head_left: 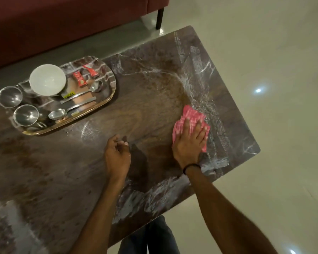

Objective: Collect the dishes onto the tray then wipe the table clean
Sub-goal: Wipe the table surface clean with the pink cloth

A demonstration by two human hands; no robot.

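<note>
The left hand point(117, 154) rests on the table point(151, 99) close to the near edge. Its fingers are loosely curled and hold nothing. To its right and a little farther out, the right hand point(188, 143) lies flat on a pink cloth point(192, 114), fingers straight and spread, pressing it to the tabletop rather than gripping it. The cloth sticks out beyond the fingertips, toward the far right end of the table.

The wiping turns on this relation: the cloth sits near the table's right end, and the table's long side runs from there to the left, past the left hand. Whitish smears show round the cloth, along the right end and along the near edge. The right hand is on the cloth, so the wiping is its job, and most of the ground to cover probably lies to its left.

Farther off on the left stands the tray point(99, 106), well apart from both hands. It holds a white bowl point(47, 79), two steel cups point(26, 115), spoons point(57, 114) and red packets point(78, 79). The collecting looks done, and a sweep to the left would need to stop short of the tray.
</note>
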